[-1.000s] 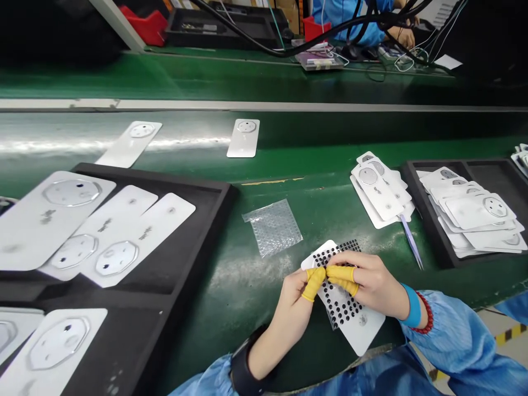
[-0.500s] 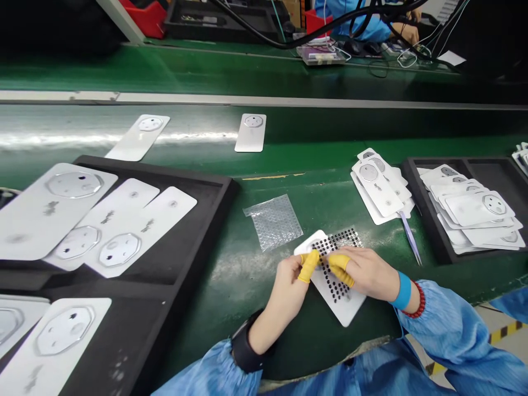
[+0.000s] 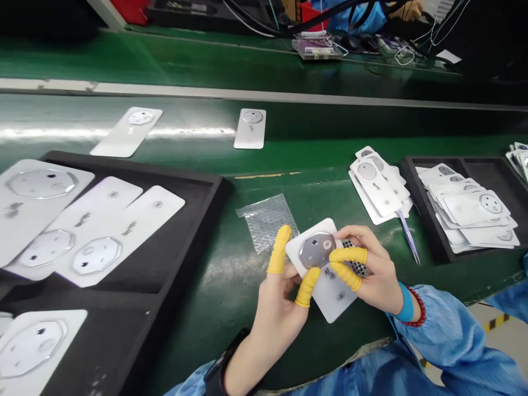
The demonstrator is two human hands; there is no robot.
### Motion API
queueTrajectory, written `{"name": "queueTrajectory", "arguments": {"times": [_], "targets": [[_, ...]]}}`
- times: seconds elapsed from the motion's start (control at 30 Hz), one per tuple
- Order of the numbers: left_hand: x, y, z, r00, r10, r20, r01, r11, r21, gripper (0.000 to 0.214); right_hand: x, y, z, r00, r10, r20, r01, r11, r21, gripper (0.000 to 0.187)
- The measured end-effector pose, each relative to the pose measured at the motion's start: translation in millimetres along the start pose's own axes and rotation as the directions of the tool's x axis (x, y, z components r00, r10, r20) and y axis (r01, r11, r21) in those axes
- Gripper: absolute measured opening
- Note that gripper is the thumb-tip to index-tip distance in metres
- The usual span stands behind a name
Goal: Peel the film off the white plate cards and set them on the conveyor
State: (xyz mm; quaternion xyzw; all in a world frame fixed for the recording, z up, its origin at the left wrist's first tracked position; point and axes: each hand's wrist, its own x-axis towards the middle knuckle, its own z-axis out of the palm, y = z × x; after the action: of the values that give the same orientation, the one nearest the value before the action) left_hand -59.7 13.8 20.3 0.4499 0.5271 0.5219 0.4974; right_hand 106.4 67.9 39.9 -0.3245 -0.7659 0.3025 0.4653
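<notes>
A white rounded panel (image 3: pixel 335 291) with a grey octagonal window lies tilted between both hands. My left hand (image 3: pixel 280 302) holds its left edge, the thumb on its face and the forefinger raised beside it. Yellow finger cots cover the thumb and forefinger of each hand. Over the window's lower right edge, my right hand (image 3: pixel 367 269) brings its thumb and forefinger together; anything tiny between the tips is too small to make out. A sheet of black dots (image 3: pixel 358 268) shows under that hand, mostly hidden by its fingers and apparently held there.
Bubble wrap (image 3: pixel 266 220) lies behind my left hand. Purple tweezers (image 3: pixel 408 237) rest by a stack of panels (image 3: pixel 377 187). A right black tray (image 3: pixel 439 242) and a left black tray (image 3: pixel 181 258) hold more panels. Two panels lie at the back, and a person's sleeve (image 3: pixel 363 19) shows beyond.
The dotted sheet has slid right off the panel's face under my right hand, uncovering the window. My left hand has shifted to the panel's left edge, its forefinger lifted. The view has shifted slightly.
</notes>
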Motion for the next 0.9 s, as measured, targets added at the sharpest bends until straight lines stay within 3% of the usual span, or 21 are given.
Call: {"name": "queueTrajectory", "arguments": {"times": [0.1, 0.23, 0.33, 0.4, 0.53, 0.7, 0.8, 0.9], "targets": [[-6.7, -2.5, 4.3, 0.999, -0.009, 0.044, 0.01, 1.0, -0.018, 0.075, -5.0, 1.5, 5.8, 1.0, -0.013, -0.027, 0.012, 0.999, -0.051, 0.019], [-8.9, -0.6, 4.1, 1.0, 0.01, 0.005, -0.01, 1.0, -0.007, 0.054, -8.7, 5.5, 3.7, 0.998, -0.067, -0.015, 0.066, 0.993, -0.099, 0.026], [-8.7, -0.3, 1.6, 0.993, 0.113, -0.014, -0.112, 0.991, 0.07, 0.03, -11.0, 5.7, 1.2, 0.989, -0.144, 0.009, 0.142, 0.96, -0.242, 0.029], [-8.9, -1.0, 0.4, 0.982, 0.191, -0.015, -0.187, 0.973, 0.137, 0.026, -14.4, 4.3, -0.6, 0.98, -0.194, 0.053, 0.2, 0.91, -0.363, 0.03], [-11.1, -2.0, 1.4, 0.97, 0.243, -0.01, -0.238, 0.955, 0.18, 0.034, -21.2, -1.6, -4.8, 0.951, -0.254, 0.175, 0.308, 0.818, -0.486, 0.028], [-13.4, 2.4, 5.1, 0.981, 0.189, -0.032, -0.188, 0.981, 0.041, 0.058, -20.8, -4.9, -6.9, 0.929, -0.297, 0.222, 0.37, 0.785, -0.497, 0.018], [-13.1, 7.5, 5.5, 0.999, 0.052, -0.017, -0.053, 0.996, -0.068, 0.072, -18.3, -2.5, -5.6, 0.932, -0.286, 0.221, 0.358, 0.813, -0.458, 0.021], [-12.1, 10.1, 5.7, 0.998, -0.057, 0.013, 0.058, 0.988, -0.141, 0.077, -15.0, -2.2, -2.9, 0.959, -0.235, 0.162, 0.277, 0.899, -0.338, 0.027]]}}
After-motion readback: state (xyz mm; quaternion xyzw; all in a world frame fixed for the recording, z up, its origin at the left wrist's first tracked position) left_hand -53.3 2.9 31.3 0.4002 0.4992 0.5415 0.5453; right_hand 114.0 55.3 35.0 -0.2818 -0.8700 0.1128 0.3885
